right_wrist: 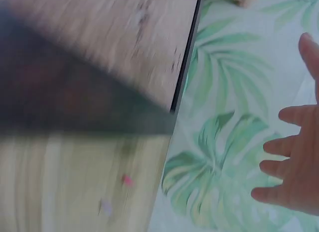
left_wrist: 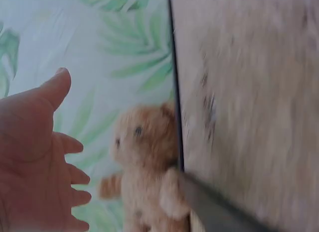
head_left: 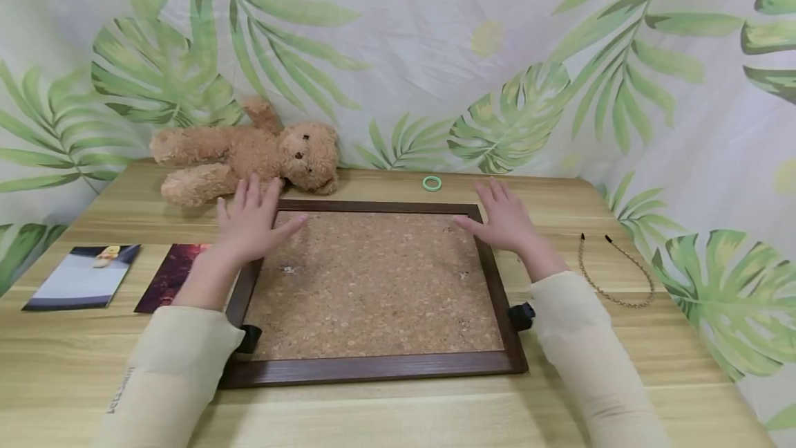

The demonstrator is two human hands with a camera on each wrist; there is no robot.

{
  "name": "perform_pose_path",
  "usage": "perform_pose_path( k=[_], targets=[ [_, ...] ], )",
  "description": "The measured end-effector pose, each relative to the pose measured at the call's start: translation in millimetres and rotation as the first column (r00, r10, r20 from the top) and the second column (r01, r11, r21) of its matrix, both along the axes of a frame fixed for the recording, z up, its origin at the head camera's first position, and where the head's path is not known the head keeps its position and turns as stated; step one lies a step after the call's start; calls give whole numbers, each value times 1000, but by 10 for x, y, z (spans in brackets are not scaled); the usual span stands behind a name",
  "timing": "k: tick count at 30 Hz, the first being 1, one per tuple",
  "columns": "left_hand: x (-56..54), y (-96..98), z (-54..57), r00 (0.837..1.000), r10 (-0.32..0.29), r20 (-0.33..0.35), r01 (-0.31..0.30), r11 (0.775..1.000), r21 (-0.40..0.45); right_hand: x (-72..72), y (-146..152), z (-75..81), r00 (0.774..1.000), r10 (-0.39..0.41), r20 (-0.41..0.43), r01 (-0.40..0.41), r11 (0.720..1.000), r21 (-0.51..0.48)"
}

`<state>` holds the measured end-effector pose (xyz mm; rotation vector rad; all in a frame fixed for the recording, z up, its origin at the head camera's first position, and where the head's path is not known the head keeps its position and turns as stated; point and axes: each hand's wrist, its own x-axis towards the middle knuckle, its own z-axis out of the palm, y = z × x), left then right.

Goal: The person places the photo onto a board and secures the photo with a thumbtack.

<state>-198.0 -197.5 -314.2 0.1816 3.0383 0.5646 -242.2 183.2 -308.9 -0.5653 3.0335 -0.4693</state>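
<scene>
A cork board (head_left: 379, 282) in a dark brown wooden frame lies flat on the table, cork side up. Over its far left corner my left hand (head_left: 249, 227) spreads its fingers, thumb pointing inward. My right hand (head_left: 505, 220) is spread in the same way over the far right corner. Both palms face down and hold nothing. In the left wrist view, the left hand (left_wrist: 35, 157) is apart from the board, its fingers straight. The right wrist view likewise has the right hand (right_wrist: 294, 157) beside the frame with a gap between them.
A brown teddy bear (head_left: 261, 154) lies on its side at the back left. Two picture cards, one pale (head_left: 83, 278) and one dark red (head_left: 168, 278), lie at left. A green ring (head_left: 432, 183) is behind the board, and a gold chain (head_left: 616, 301) lies at right.
</scene>
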Motion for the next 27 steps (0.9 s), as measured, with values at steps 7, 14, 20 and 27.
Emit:
perform_pose_path(
  k=[7, 14, 20, 27],
  targets=[
    [153, -473, -56, 991, 74, -112, -58, 989, 135, 64, 394, -95, 1000, 30, -8, -31, 973, -227],
    [321, -868, -200, 989, 125, -82, -99, 957, 272, 167, 672, -288, 997, -44, 57, 63, 920, -387],
    [423, -1116, -359, 977, 213, 33, -213, 931, 296, 227, 857, -453, 985, -102, 136, 149, 900, -409],
    [504, -1311, -514, 955, 291, 64, -298, 926, 233, 226, 962, -609, 975, -157, 159, 214, 862, -460]
  ],
)
